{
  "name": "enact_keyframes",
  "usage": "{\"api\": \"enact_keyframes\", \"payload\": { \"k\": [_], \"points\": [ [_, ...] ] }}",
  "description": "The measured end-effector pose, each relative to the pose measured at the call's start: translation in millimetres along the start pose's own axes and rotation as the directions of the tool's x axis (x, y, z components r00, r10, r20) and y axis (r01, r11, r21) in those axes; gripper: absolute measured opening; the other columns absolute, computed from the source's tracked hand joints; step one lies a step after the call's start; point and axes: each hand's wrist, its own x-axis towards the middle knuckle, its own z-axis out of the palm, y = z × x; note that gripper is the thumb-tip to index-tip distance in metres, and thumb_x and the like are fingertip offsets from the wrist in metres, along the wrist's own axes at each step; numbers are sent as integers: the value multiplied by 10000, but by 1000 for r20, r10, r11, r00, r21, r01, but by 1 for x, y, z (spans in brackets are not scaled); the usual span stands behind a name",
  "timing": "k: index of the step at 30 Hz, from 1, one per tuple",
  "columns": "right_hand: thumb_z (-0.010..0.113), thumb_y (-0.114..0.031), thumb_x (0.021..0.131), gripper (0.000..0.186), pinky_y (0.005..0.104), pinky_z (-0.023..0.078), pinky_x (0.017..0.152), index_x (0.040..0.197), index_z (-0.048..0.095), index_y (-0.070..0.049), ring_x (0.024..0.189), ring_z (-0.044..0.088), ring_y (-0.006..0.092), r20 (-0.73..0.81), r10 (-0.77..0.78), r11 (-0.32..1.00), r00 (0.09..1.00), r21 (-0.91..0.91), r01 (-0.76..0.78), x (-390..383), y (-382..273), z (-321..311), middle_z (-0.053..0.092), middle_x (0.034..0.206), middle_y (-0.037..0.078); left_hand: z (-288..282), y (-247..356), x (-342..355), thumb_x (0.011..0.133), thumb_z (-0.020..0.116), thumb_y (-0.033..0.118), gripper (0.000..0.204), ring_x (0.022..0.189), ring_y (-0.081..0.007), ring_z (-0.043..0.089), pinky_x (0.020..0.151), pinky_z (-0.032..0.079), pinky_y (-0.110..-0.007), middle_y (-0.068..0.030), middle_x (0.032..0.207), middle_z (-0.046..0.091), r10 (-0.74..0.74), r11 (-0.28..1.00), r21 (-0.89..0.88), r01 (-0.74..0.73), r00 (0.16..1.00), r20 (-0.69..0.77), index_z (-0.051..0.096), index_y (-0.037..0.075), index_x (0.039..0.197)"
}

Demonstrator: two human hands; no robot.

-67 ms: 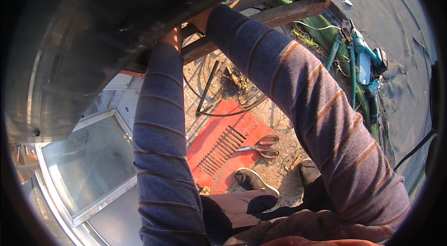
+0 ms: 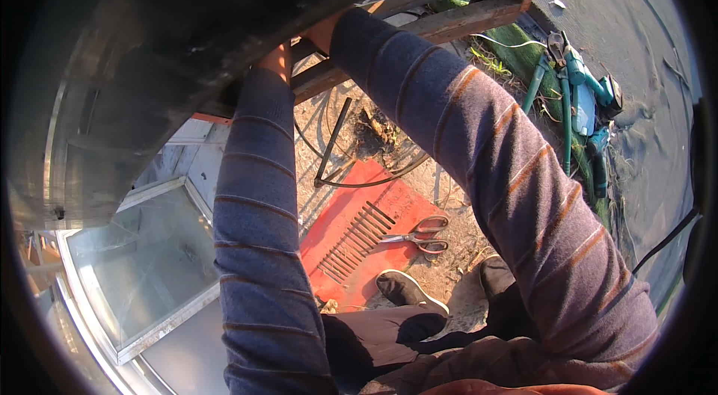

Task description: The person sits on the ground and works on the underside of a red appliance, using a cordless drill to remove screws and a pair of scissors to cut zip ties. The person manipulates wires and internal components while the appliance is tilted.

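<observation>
Both my arms reach up to the underside of a large dark, curved surface. Of my left hand only the back part by the wrist shows, beside a weathered slatted frame with red edging. My right hand is also mostly hidden there, a little farther right and higher. The fingers of both hands are out of sight, so what they hold or touch cannot be made out. Below my arms lie a red slotted plate, scissors across its right part, and a black bent strip.
At left are white-framed glass panes. At right, loppers and teal power tools lie on green mesh beside dark ground sheeting. A black cable runs at far right. My shoes show below.
</observation>
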Motion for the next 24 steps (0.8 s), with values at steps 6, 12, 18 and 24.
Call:
{"api": "enact_keyframes", "payload": {
  "k": [6, 12, 18, 24],
  "points": [
    [727, -148, 764, 145, 426, 600, 795, 868, 822, -113, 942, 751, 329, 178, 75, 963, 981, -269, -25, 18, -12, 0, 769, 905, 147, 1, -55, 43, 939, 667, 421, 426, 1190, -241, 696, 990, 522, -336, -122, 1248, 752, 83, 973, 209, -97, 993, 79, 781, 104, 1200],
    [818, -185, 629, 216, 377, 595, 709, 843, 829, -155, 854, 760, 248, 155, 56, 966, 986, -257, -15, 22, -15, -3, 780, 866, 90, 26, -102, 52, 1020, 600, 344, 373, 1075, -323, 714, 883, 562, -460, -169, 1231, 737, 388, 768, 500, -399, 912, 131, 721, 51, 1217],
    [638, -170, 868, 234, 462, 565, 777, 961, 749, 14, 913, 707, 395, -45, 604, 797, 796, 31, -603, 42, -88, -29, 705, 890, 235, 13, -97, 50, 1026, 609, 330, 372, 1113, -318, 708, 940, 544, -400, -177, 1245, 733, 405, 823, 358, -440, 898, 172, 725, 42, 1232],
    [632, -118, 931, 420, 475, 500, 954, 1326, 559, 4, 1074, 613, 381, -33, -242, 881, 970, 411, 234, -153, -83, -167, 632, 1139, 196, 8, -78, 48, 1017, 644, 310, 375, 1157, -316, 697, 1004, 522, -348, -187, 1253, 730, 320, 917, 197, -347, 934, 156, 730, 23, 1243]
  ]
}}
